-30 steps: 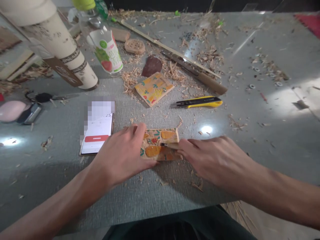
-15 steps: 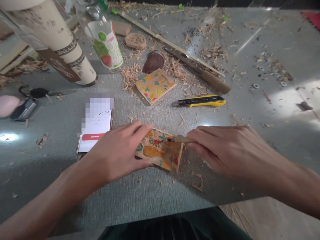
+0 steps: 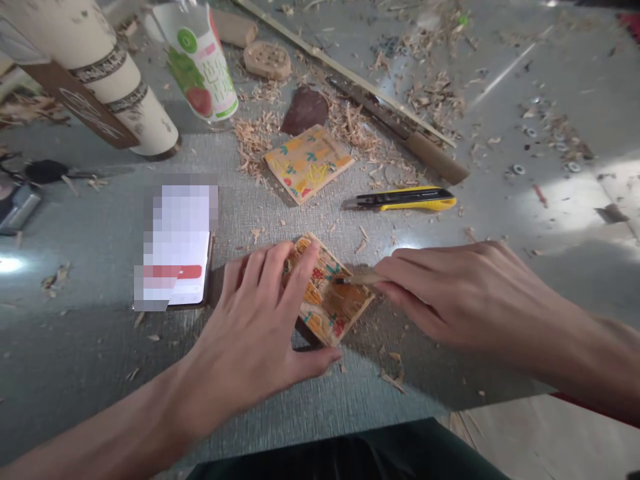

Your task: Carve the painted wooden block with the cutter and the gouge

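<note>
A grey textured table (image 3: 500,80) is carrying everything here. Wood shavings (image 3: 255,137) are lying scattered across it, mostly towards 12 o'clock. A painted wooden tile (image 3: 330,297) is lying near the centre, a second painted tile (image 3: 307,162) at 12 o'clock from it. A yellow utility knife (image 3: 405,199) is resting at 2 o'clock, a phone (image 3: 177,257) at 9 o'clock. A bottle (image 3: 200,63) and a pale tube (image 3: 95,80) are standing at 11 o'clock.

A woodcarving workshop: shavings (image 3: 257,137), utility knife (image 3: 405,199), and carved blocks (image 3: 306,162) litter the table (image 3: 550,280).
</note>
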The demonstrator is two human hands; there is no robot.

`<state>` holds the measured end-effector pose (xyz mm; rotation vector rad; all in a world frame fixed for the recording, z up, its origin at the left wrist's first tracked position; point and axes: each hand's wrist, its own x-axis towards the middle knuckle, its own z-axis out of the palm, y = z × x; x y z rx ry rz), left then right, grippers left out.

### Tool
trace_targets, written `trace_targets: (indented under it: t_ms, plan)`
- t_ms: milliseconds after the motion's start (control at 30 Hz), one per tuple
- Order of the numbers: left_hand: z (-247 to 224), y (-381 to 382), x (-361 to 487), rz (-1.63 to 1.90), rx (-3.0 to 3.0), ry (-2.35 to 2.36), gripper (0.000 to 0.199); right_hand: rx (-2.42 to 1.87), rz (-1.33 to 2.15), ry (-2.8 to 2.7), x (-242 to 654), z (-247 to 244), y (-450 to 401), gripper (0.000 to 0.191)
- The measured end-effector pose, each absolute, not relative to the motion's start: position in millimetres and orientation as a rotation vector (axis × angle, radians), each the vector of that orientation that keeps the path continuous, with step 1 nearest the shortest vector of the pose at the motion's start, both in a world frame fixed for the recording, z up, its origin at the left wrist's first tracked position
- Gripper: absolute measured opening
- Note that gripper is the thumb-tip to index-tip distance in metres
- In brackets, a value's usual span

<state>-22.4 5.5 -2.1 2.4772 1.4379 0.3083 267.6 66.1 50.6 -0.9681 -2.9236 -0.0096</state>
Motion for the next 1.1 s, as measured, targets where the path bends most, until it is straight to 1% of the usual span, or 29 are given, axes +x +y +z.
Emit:
trace_targets:
  t_ms: [267, 433, 533, 600, 733, 900, 1100]
  plan:
    - [2.1, 9.4, -31.2, 0.303, 2.437, 1.303, 0.122, -0.91, -0.009, -2.932, 267.6, 47.6, 65.1, 0.044]
    - [3.4, 8.3, -31.7, 0.332, 2.422, 1.276, 0.117, -0.822, -0.055, -2.97, 273.5, 41.1, 62.9, 0.029]
    - [6.7, 10.5, -31.8, 0.332, 2.428, 1.244, 0.116, -0.784, -0.052, -2.954, 275.4, 36.1, 62.9, 0.029]
    - [8.2, 12.2, -31.5, 0.326, 2.429, 1.242, 0.117, -0.761, 0.018, -2.954, 274.8, 33.3, 62.6, 0.03]
    - [7.8, 14.2, -31.4, 0.327, 2.425, 1.248, 0.116, -0.829, 0.151, -2.899, 271.5, 29.4, 56.7, 0.029]
    - [6.2, 14.1, -32.1, 0.336, 2.427, 1.256, 0.113, -0.856, 0.063, -2.894, 270.0, 27.5, 48.0, 0.029]
    - [4.9, 14.1, -31.3, 0.313, 2.438, 1.267, 0.114, -0.886, 0.122, -2.937, 264.2, 27.5, 49.3, 0.023]
